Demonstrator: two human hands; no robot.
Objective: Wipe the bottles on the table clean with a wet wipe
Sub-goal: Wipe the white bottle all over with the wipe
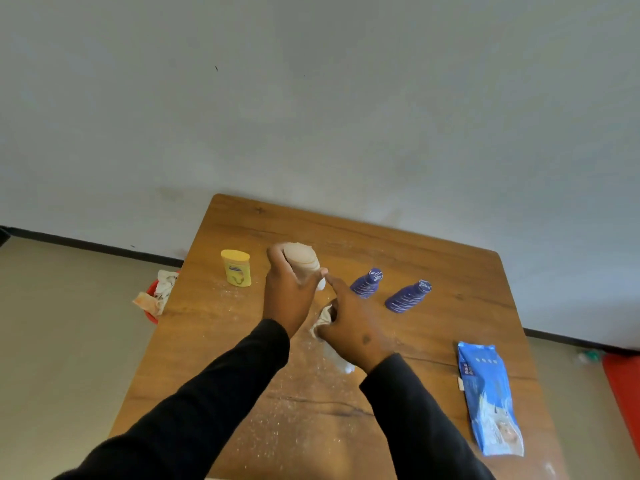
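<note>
My left hand [289, 296] grips a beige bottle [302, 259] near the middle of the wooden table [433, 258], fingers and thumb curled round its body. My right hand [353, 323] holds a crumpled white wet wipe [323, 318] just below the bottle, with the index finger stretched toward the bottle's lower end. A yellow bottle [236, 268] stands to the left. Two dark blue bottles [367, 283] [408, 296] streaked with white stand to the right. White powder lies scattered on the tabletop in front of me.
A blue wet wipe pack [490, 398] lies flat near the table's right edge. A red bin [151, 313] with used wipes sits on the floor at the table's left side. A red object [623, 386] is at the right edge of view.
</note>
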